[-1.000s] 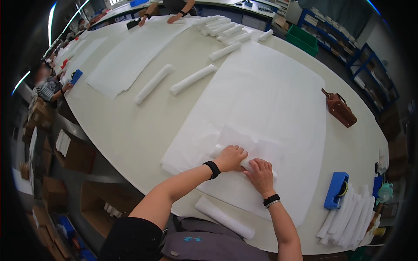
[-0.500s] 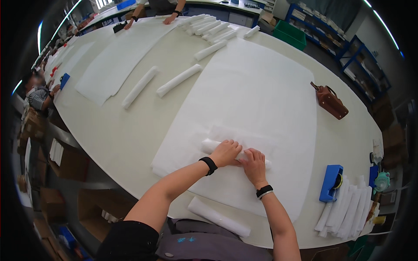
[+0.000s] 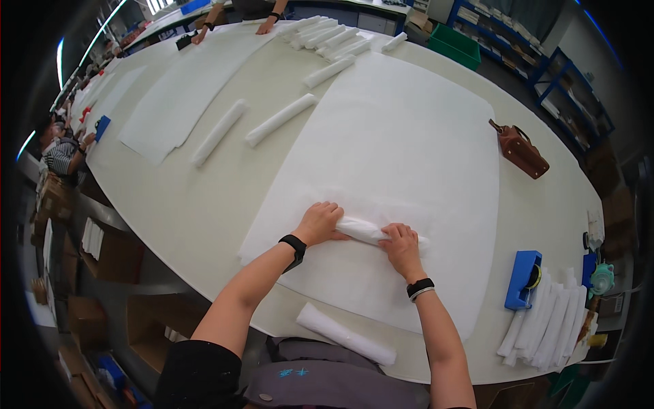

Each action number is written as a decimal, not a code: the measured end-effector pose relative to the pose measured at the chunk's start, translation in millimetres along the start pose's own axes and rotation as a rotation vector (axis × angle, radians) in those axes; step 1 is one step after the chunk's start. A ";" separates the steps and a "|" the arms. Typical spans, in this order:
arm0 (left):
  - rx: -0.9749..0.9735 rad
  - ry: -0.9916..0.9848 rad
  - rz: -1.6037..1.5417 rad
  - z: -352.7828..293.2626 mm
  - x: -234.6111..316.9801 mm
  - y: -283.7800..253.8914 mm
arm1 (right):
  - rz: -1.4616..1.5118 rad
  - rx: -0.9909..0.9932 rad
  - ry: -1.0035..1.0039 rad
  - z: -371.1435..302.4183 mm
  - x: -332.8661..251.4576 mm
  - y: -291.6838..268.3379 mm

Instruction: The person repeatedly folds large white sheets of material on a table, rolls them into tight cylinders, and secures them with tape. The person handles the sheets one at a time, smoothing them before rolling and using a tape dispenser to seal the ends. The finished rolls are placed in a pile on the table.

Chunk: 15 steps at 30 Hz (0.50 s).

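A white roll (image 3: 362,230) lies crosswise on a stack of large white sheets (image 3: 415,129). At its left end, my left hand (image 3: 319,223) is closed over the roll, fingers curled across the top. Farther right along it, my right hand (image 3: 402,247) grips the roll with thumb and fingers. Thin translucent wrapping spreads on the sheet just beyond the roll. Between my body and the sheets, another white roll (image 3: 346,334) lies by the table edge.
White rolls (image 3: 327,39) are piled at the far side, with a few loose ones at left. A brown bag (image 3: 519,151) stands at right, near a blue tape dispenser (image 3: 523,279) and several wrapped rolls (image 3: 545,320). Across the table, a person's hands (image 3: 267,26) rest on sheets.
My hands have moved apart along the roll, the left one outward to its left end. The roll has turned away from me, taking up some of the thin wrapping.
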<state>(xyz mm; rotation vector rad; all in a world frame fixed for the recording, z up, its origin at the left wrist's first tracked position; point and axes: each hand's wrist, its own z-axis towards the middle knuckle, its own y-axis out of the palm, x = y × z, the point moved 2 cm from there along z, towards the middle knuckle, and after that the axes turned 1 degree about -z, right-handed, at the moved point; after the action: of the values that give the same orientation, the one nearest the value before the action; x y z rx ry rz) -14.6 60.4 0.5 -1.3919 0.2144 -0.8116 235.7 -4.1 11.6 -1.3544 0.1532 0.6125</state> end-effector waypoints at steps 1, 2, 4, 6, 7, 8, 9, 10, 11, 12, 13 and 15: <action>-0.067 -0.095 -0.039 -1.0 0.4 0.0 | 0.013 -0.018 0.000 0.4 0.5 -0.7; -0.135 -0.191 -0.077 -3.3 0.8 -0.4 | 0.027 -0.036 -0.001 0.9 1.1 -1.5; -0.198 -0.250 -0.063 -7.2 3.9 -4.2 | 0.043 -0.059 0.004 1.8 -0.4 -1.6; -0.177 -0.172 0.041 -4.4 7.7 -9.1 | 0.039 -0.061 0.013 4.3 -1.2 -2.6; -0.042 -0.099 0.076 -3.8 17.4 -16.3 | 0.020 -0.040 0.007 3.6 -0.8 -1.7; 0.092 -0.023 0.110 -5.5 32.4 -21.0 | 0.001 -0.018 0.003 0.5 -1.2 -0.5; 0.231 0.047 0.145 -2.7 44.4 -24.9 | -0.019 0.002 -0.008 -1.0 -1.9 0.0; 0.271 0.055 0.071 5.5 52.3 -21.0 | -0.020 0.018 -0.023 -1.7 -3.3 1.2; 0.310 0.067 -0.003 18.8 63.6 -15.0 | -0.023 0.035 -0.035 -2.7 -3.9 2.0; 0.351 0.080 -0.081 32.1 73.5 -7.7 | -0.029 0.051 -0.045 -3.8 -3.6 2.2; 0.321 -0.016 -0.114 47.8 78.7 -0.5 | -0.022 0.038 -0.040 -3.2 -3.5 2.3; 0.254 -0.201 -0.188 78.9 80.8 13.1 | -0.014 0.013 -0.021 -2.5 -2.1 2.2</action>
<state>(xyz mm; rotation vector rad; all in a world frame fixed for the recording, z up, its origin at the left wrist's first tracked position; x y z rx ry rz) 94.5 72.0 30.7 -1.2533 -0.1730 -0.8158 233.4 -6.9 10.1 -1.3356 0.1307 0.6130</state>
